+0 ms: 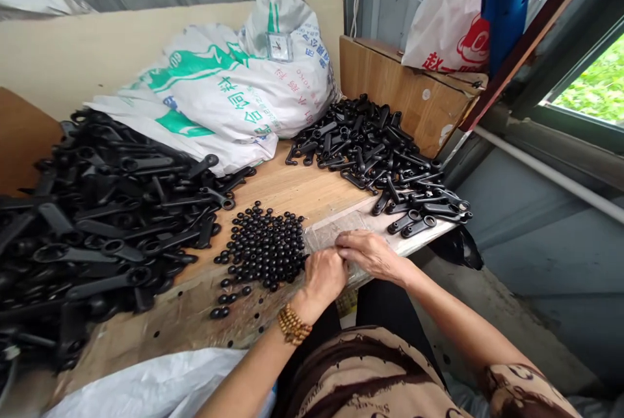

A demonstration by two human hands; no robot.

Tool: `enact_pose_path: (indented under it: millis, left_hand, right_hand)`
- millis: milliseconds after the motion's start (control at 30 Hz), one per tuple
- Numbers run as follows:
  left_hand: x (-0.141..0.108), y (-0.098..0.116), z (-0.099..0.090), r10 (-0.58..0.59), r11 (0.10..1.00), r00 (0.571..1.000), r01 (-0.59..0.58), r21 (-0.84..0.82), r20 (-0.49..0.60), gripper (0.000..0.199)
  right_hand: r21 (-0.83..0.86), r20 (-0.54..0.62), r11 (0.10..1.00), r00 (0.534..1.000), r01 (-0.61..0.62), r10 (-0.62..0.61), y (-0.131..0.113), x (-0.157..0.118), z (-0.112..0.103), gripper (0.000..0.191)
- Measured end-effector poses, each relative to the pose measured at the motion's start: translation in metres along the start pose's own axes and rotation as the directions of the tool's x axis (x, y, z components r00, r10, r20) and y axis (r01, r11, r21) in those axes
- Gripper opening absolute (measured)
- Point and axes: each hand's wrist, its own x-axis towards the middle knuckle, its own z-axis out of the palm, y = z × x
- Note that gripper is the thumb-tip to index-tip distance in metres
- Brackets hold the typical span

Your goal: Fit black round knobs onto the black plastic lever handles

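Note:
My left hand (325,275), with a beaded bracelet (294,325) at its wrist, is closed at the table's front edge. My right hand (371,254) meets it there, its fingers pressed together. Whatever is between the fingers is hidden. Just left of my hands lies a spread of small black balls (267,246). Black handle-shaped parts with ringed ends form a large heap (112,210) on the left. Another heap (363,138) of black parts lies beyond my hands at the back right, trailing down to the right edge of the table.
White printed sacks (219,90) lie at the back, with a small clock (279,47) on them. A cardboard box (390,80) stands at the back right, below a hanging plastic bag (446,15). White sheeting (160,385) lies at the front left.

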Motion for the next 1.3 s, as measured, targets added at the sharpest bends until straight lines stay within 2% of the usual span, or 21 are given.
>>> enact_pose_path:
  millis: [67,133,200,267,300,367,433,467,533,567,633,700,767,833,900,967,1033,1100,1167,1233,1300]
  left_hand:
    - [0.000,0.001,-0.011,0.021,0.998,0.998,-0.024,0.051,0.054,0.014]
    - [0.000,0.005,-0.024,0.070,0.994,0.996,-0.075,0.083,0.060,0.030]
    - [-0.001,0.009,-0.037,0.169,0.983,0.985,-0.166,0.082,-0.028,0.051]
    - [-0.005,0.009,-0.051,0.261,0.965,0.948,-0.254,0.062,-0.183,0.060]
    - [-0.009,0.007,-0.058,0.278,0.960,0.926,-0.274,0.053,-0.256,0.059]
    - [-0.018,-0.003,-0.068,0.232,0.970,0.904,-0.241,0.021,-0.358,0.053]
    - [-0.030,-0.017,-0.074,0.145,0.986,0.914,-0.165,-0.021,-0.379,0.046]
    - [-0.036,-0.023,-0.075,0.106,0.991,0.924,-0.128,-0.036,-0.367,0.043]
    - [-0.049,-0.036,-0.075,0.054,0.996,0.940,-0.075,-0.049,-0.338,0.040]
    - [-0.055,-0.042,-0.075,0.037,0.997,0.942,-0.056,-0.048,-0.333,0.040]
    - [-0.068,-0.054,-0.076,0.002,0.999,0.937,-0.020,-0.047,-0.350,0.038]
    - [-0.082,-0.066,-0.078,-0.041,0.999,0.915,0.023,-0.049,-0.401,0.035]
    - [-0.096,-0.078,-0.080,-0.073,0.997,0.882,0.054,-0.053,-0.466,0.033]
    - [-0.110,-0.090,-0.080,-0.087,0.996,0.843,0.064,-0.061,-0.531,0.030]
    - [-0.121,-0.100,-0.079,-0.109,0.994,0.797,0.078,-0.077,-0.594,0.025]
    - [-0.127,-0.111,-0.076,-0.134,0.991,0.732,0.102,-0.088,-0.668,0.022]
    - [-0.132,-0.123,-0.074,-0.158,0.987,0.646,0.133,-0.093,-0.747,0.022]
    - [-0.137,-0.138,-0.072,-0.192,0.979,0.555,0.170,-0.116,-0.809,0.024]
    - [-0.142,-0.153,-0.068,-0.258,0.962,0.487,0.210,-0.174,-0.834,0.027]
    - [-0.148,-0.168,-0.062,-0.345,0.936,0.449,0.232,-0.266,-0.824,0.029]
    - [-0.152,-0.181,-0.055,-0.439,0.898,0.428,0.222,-0.380,-0.790,0.031]
  right_hand:
    - [-0.070,0.087,0.995,0.994,0.066,-0.060,-0.003,-0.013,-0.008,0.031]
    - [-0.121,0.086,0.989,0.994,0.080,-0.070,-0.002,-0.021,-0.017,0.029]
    - [-0.185,0.001,0.981,0.998,0.061,-0.062,0.004,-0.023,-0.035,0.026]
    - [-0.272,-0.202,0.962,0.979,-0.018,-0.039,0.014,-0.018,-0.064,0.024]
    - [-0.319,-0.330,0.944,0.944,-0.083,-0.029,0.021,-0.013,-0.082,0.025]
    - [-0.384,-0.584,0.882,0.812,-0.272,-0.003,0.037,0.000,-0.122,0.027]
    - [-0.410,-0.737,0.771,0.675,-0.487,0.034,0.054,0.015,-0.160,0.033]
    - [-0.413,-0.776,0.691,0.627,-0.594,0.075,0.062,0.023,-0.175,0.037]
    - [-0.403,-0.813,0.526,0.557,-0.749,0.171,0.074,0.035,-0.194,0.043]
    - [-0.403,-0.816,0.456,0.537,-0.793,0.212,0.078,0.038,-0.199,0.042]
    - [-0.431,-0.811,0.369,0.533,-0.824,0.243,0.079,0.040,-0.197,0.035]
    - [-0.492,-0.787,0.337,0.576,-0.803,0.224,0.070,0.036,-0.185,0.028]
    - [-0.555,-0.743,0.374,0.645,-0.743,0.179,0.054,0.033,-0.165,0.027]
    - [-0.601,-0.671,0.480,0.730,-0.639,0.131,0.037,0.034,-0.140,0.026]
    - [-0.623,-0.548,0.624,0.832,-0.471,0.082,0.022,0.045,-0.111,0.026]
    - [-0.592,-0.389,0.762,0.921,-0.263,0.016,0.009,0.066,-0.076,0.026]
    - [-0.530,-0.212,0.846,0.975,-0.059,-0.064,-0.008,0.093,-0.035,0.026]
    - [-0.478,-0.006,0.870,0.990,0.122,-0.142,-0.030,0.123,0.010,0.025]
    - [-0.456,0.194,0.851,0.962,0.261,-0.191,-0.056,0.151,0.055,0.024]
    - [-0.485,0.350,0.804,0.919,0.344,-0.182,-0.080,0.176,0.097,0.023]
    - [-0.572,0.421,0.739,0.901,0.356,-0.107,-0.097,0.198,0.133,0.021]
